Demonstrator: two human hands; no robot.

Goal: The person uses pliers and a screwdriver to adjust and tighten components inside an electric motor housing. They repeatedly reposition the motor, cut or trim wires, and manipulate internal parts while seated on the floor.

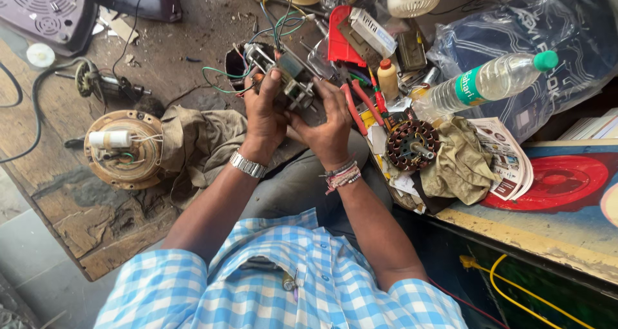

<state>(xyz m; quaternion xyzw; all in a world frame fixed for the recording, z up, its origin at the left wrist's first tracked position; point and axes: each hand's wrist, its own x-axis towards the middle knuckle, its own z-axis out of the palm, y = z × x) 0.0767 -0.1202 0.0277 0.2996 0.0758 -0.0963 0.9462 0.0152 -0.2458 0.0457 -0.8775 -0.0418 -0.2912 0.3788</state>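
Cluttered bench (84, 226) lies beneath both hands, left hand (265, 113) and right hand (328, 120), fingers closed around a small wired motor (290, 78) held above the lap, its wires loose, seemingly mid-repair.

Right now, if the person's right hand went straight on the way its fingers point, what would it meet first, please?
The right hand points up-left at the small wired motor it already touches; beyond that, probably the tangled wires, though depth is unclear.
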